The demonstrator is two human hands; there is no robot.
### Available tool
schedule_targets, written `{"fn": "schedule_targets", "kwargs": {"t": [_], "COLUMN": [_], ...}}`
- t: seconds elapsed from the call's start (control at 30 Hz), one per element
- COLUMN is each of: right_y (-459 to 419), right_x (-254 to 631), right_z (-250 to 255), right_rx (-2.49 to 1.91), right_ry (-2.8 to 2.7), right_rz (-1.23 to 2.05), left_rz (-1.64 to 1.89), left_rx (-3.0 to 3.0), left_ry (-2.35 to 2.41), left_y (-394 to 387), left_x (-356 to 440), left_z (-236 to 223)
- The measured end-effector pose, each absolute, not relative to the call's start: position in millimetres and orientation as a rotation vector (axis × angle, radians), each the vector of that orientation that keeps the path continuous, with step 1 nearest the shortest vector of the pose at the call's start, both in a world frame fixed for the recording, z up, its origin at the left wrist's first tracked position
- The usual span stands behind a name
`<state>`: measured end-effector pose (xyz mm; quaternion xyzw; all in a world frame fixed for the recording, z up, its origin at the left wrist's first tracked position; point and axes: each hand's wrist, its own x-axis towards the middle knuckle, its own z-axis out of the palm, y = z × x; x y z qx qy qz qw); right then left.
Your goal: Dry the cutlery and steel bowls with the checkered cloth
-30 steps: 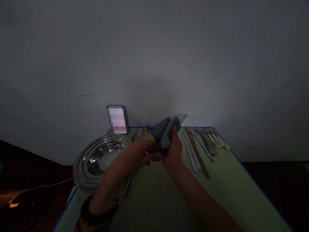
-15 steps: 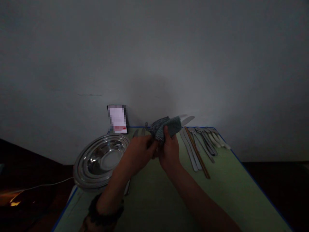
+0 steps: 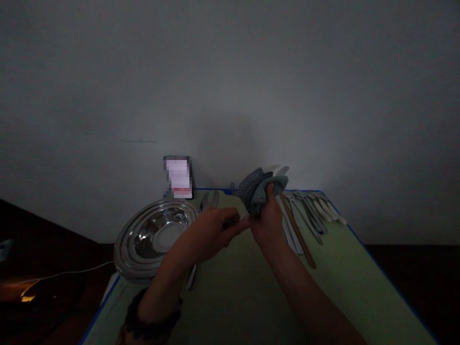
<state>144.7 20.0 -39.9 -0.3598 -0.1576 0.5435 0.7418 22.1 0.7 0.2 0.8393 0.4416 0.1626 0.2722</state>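
My right hand (image 3: 268, 224) grips a checked grey-green cloth (image 3: 252, 188), its thumb pressed on top. The cloth is folded around a table knife (image 3: 283, 171); the rounded blade tip pokes out at the far right, and a short pale stretch of its handle shows at the near side. My left hand (image 3: 218, 229) is closed on that handle end, which its fingers mostly hide. Both hands are above the middle of the table, close to each other.
Stacked steel basins (image 3: 124, 254) stand at the left. Beside them lies some cutlery (image 3: 210, 200), partly covered by my left arm. Wooden chopsticks (image 3: 305, 251), knives, forks and white-handled spoons (image 3: 332, 214) lie in a row at right. A phone (image 3: 178, 177) leans against the wall.
My right hand and the cloth have slid right along the knife, away from my left hand. Less blade now sticks out, and part of the handle has come into view.
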Motion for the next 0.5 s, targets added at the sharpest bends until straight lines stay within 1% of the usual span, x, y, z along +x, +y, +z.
{"fn": "schedule_targets", "kwargs": {"t": [0.17, 0.27, 0.33, 0.43, 0.5], "right_y": [19, 16, 15, 17, 21], "right_x": [140, 131, 129, 132, 139], "right_z": [-43, -44, -44, -42, -42], "right_rx": [-0.808, -0.816, -0.783, -0.781, -0.825], "right_ry": [-0.342, -0.333, -0.325, -0.326, -0.321], "right_rz": [1.190, 1.210, 1.217, 1.190, 1.169], "left_rz": [0.283, 0.281, 0.275, 0.129, 0.005], "left_rx": [2.232, 2.161, 2.260, 2.415, 2.388], "left_ry": [1.109, 1.119, 1.170, 1.158, 1.123], "left_y": [-1, 1, 2, 1, -2], "left_x": [18, 20, 20, 15, 8], "left_z": [4, -1, -5, -8, -7]}}
